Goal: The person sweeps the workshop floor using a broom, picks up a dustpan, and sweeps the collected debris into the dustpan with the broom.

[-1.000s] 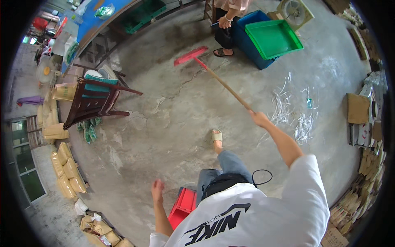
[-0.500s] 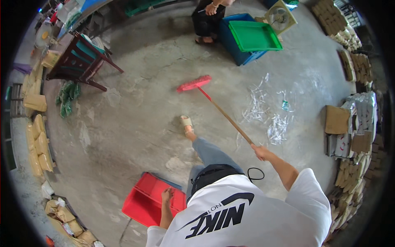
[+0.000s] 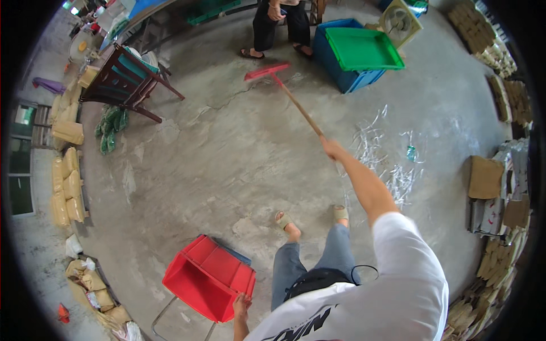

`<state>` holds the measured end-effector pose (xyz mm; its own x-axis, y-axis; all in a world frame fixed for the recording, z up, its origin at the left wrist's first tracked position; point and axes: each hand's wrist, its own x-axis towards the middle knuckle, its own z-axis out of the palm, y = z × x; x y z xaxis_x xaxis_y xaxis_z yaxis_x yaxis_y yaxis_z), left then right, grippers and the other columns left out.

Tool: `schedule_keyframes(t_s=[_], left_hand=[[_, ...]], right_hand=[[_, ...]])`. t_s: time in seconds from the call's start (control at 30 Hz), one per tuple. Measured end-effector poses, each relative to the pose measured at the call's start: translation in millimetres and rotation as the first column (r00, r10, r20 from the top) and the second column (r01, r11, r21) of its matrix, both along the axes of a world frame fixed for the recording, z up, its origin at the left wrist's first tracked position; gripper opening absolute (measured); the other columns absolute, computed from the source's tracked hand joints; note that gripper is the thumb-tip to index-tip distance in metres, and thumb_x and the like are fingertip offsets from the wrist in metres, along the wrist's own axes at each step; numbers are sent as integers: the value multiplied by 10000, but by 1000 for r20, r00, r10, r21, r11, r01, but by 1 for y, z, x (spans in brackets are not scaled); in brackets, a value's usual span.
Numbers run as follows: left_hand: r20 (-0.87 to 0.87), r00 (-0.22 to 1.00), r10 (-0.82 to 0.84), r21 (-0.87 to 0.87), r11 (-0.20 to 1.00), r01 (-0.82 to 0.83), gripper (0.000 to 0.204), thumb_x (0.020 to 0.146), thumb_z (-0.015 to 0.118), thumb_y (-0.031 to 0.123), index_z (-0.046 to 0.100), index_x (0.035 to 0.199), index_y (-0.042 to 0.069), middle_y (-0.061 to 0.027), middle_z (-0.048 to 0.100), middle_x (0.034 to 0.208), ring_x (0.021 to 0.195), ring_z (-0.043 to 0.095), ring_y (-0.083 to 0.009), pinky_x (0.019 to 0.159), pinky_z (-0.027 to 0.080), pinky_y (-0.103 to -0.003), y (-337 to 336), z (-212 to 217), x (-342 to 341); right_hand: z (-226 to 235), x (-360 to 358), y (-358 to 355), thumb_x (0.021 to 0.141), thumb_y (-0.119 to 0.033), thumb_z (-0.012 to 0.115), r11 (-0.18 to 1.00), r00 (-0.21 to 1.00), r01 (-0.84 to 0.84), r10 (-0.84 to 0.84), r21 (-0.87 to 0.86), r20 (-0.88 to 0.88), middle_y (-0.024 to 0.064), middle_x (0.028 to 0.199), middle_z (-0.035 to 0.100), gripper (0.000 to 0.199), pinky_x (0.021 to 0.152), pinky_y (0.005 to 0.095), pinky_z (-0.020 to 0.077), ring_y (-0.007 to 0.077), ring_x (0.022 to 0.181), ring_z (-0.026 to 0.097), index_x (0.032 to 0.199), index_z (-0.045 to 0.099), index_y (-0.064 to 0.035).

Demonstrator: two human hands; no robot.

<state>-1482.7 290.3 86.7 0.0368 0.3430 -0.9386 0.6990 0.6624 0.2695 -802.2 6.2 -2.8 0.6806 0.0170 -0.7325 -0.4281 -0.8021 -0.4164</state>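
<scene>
right hand [image 3: 331,149] closed round the handle [image 3: 301,109] of red-headed broom [image 3: 292,99]; handle's near end hidden. broom head [image 3: 267,72] near a co-worker [image 3: 267,31], cut off above; bristles indistinct. left hand [image 3: 242,307] at rim of red bin [image 3: 223,262], fingers bent; whether gripping, cannot tell.

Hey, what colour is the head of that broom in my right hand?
The broom head is pinkish red; it shows best in the head view.
</scene>
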Motion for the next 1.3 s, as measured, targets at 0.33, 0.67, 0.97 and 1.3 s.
schedule_keyframes(t_s=[0.33, 0.67, 0.97, 1.3], left_hand=[[-90, 995, -54, 2, 999, 54, 271, 862, 499, 269, 505, 1046, 69, -88, 588, 892, 748, 577, -194, 631, 454, -300, -143, -3, -91], [19, 944, -328, -217, 921, 325, 335, 848, 501, 290, 523, 1096, 67, -60, 550, 807, 746, 556, -184, 662, 459, -326, -244, -57, 16], [-13, 855, -518, -25, 855, 518, 324, 839, 546, 274, 524, 1068, 46, -106, 604, 937, 861, 598, -227, 689, 472, -339, -218, -4, 146], [-157, 904, -397, 55, 911, 409, 243, 852, 531, 256, 538, 990, 57, -117, 607, 907, 794, 603, -242, 633, 486, -347, -232, -22, 37]], right_hand=[[22, -132, -294, 803, -668, 334, 969, 987, -144, 155, -202, 36, 310, 813, 597, 835, 722, 460, 451, 396, 848, 605, 834, 602, 123], [308, -268, -621, 824, -576, 418, 792, 997, -67, 22, -606, -80, 278, 816, 594, 669, 737, 446, 448, 411, 847, 575, 785, 638, 54], [51, -147, -644, 840, -610, 334, 902, 955, 239, -152, -360, 254, 268, 762, 610, 747, 676, 443, 454, 382, 761, 613, 839, 616, 81], [187, -315, -752, 849, -541, 402, 822, 978, 190, -113, -537, 173, 315, 883, 567, 659, 792, 463, 429, 445, 915, 535, 852, 613, 83]])
